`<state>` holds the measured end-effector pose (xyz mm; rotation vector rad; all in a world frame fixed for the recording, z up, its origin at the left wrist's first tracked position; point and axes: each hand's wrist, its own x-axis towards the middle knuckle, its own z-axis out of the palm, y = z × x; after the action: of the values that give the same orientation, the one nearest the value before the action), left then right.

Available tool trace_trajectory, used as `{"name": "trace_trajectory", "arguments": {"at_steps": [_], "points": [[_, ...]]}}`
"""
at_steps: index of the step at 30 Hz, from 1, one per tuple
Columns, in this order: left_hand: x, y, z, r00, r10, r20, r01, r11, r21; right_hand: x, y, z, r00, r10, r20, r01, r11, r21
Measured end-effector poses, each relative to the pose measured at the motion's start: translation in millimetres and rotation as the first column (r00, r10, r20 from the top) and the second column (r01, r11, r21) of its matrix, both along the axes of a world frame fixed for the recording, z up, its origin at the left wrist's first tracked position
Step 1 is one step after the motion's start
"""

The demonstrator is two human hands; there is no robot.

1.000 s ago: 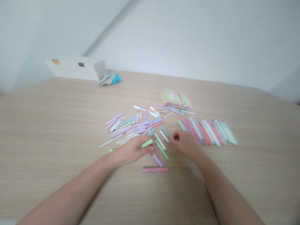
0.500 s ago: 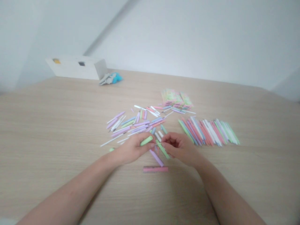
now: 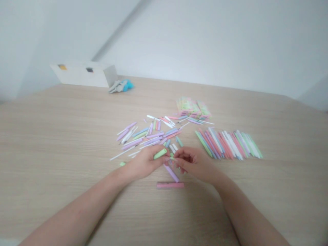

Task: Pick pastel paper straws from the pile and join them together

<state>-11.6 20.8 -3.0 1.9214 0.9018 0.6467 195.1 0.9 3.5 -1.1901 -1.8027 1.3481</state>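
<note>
The left hand [image 3: 145, 164] grasps a short green tube [image 3: 160, 153] between thumb and fingertips, over the middle of the table [image 3: 51, 136]. The right hand [image 3: 196, 164] meets it, fingers curled in at the tube's right end. The blur hides whether they grip anything, perhaps a thin green piece. Just beneath the hands lies a purple tube [image 3: 172, 174], and nearer the front edge a pink tube [image 3: 169, 185]. Behind them spreads a loose scatter of pastel pieces [image 3: 146, 136]. Toward the right edge a neat row of pens [image 3: 229, 140] lies side by side, a stack of packets [image 3: 193, 107] behind it. A white box [image 3: 84, 74] and a grey-blue cloth [image 3: 120, 86] sit by the far left corner.
</note>
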Motion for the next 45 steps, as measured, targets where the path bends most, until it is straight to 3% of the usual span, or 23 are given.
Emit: {"name": "trace_trajectory", "arguments": {"at_steps": [5,15,20,22,24,26,28,36,41,45], "points": [[2.0,-0.5,0.3,1.0,0.011,-0.009,-0.01,0.996,0.092,-2.2,-0.1,1.6,0.996,0.04,-0.08,-0.042,0.999,-0.028],[3.2,-1.6,-3.6,0.998,0.047,-0.036,-0.041,0.988,0.15,-7.3,-1.9,-1.1,0.998,0.045,-0.048,-0.048,0.998,-0.051],[2.8,-3.0,-2.2,1.0,0.006,0.007,-0.007,0.99,0.143,-5.2,-0.3,-2.2,0.998,-0.029,-0.057,0.027,0.999,-0.022],[1.9,-2.4,-3.1,0.997,-0.034,0.068,0.03,0.997,0.071,-2.2,1.4,0.1,0.992,-0.09,-0.089,0.089,0.996,-0.015],[0.9,-0.9,-6.1,0.989,-0.049,0.14,0.061,0.995,-0.085,1.0,2.9,3.1,0.981,-0.137,-0.138,0.137,0.99,-0.011],[0.0,0.9,-9.8,0.979,-0.036,0.201,0.085,0.967,-0.241,3.6,3.5,5.5,0.968,-0.165,-0.187,0.166,0.986,-0.008],[-0.6,2.1,-12.1,0.97,-0.039,0.24,0.115,0.943,-0.312,5.0,3.3,6.6,0.965,-0.167,-0.202,0.169,0.986,-0.008],[-1.7,2.3,-4.5,0.97,-0.11,0.217,0.177,0.93,-0.322,3.4,0.8,4.6,0.982,-0.098,-0.16,0.092,0.995,-0.044],[-1.7,3.1,-6.7,0.971,-0.101,0.219,0.183,0.9,-0.396,1.0,1.0,3.5,0.991,-0.055,-0.123,0.052,0.998,-0.028],[-1.2,2.9,-7.6,0.97,-0.13,0.207,0.202,0.902,-0.38,0.9,1.7,1.6,0.995,-0.019,-0.099,0.018,1.0,-0.015]]}}
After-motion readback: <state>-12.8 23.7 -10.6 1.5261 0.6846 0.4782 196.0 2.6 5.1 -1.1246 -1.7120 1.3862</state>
